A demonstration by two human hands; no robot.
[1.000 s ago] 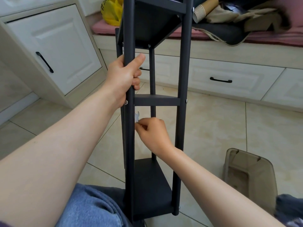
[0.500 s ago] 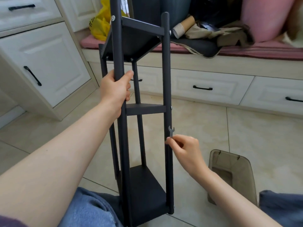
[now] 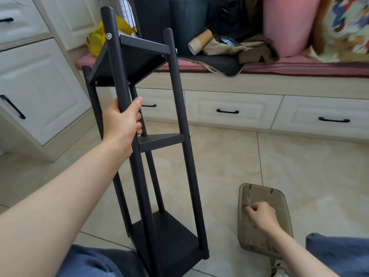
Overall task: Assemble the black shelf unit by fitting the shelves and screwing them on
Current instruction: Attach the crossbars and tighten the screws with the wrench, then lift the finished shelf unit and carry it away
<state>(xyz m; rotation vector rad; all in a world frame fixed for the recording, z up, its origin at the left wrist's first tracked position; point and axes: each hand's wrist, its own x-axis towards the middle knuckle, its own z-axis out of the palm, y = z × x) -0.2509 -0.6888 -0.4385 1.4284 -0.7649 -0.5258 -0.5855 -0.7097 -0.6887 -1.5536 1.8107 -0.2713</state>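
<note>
The black shelf unit (image 3: 185, 156) leans away from me, its foot between my knees on the floor. It has four round posts and three shelves: top (image 3: 129, 62), middle (image 3: 161, 141) and bottom (image 3: 169, 234). My left hand (image 3: 121, 120) grips the near left post just above the middle shelf. My right hand (image 3: 259, 213) hovers over a translucent brown plastic box (image 3: 279, 200) to the right of the unit, fingers curled as if pinching something small. A small grey wrench (image 3: 247, 200) seems to stick out of those fingers, blurred against the box.
White cabinet doors stand at the left (image 3: 40, 92). A low drawer bench (image 3: 229, 108) runs across the back, topped with a red cushion, a stack of paper cups (image 3: 199, 42), a pink pillow (image 3: 287, 23) and a yellow bag (image 3: 95, 39). Beige floor tiles (image 3: 309, 166) lie to the right.
My right hand left the right post and dropped right and down to the brown box, carrying the small wrench. The view tilted up; my left hand kept its grip on the post.
</note>
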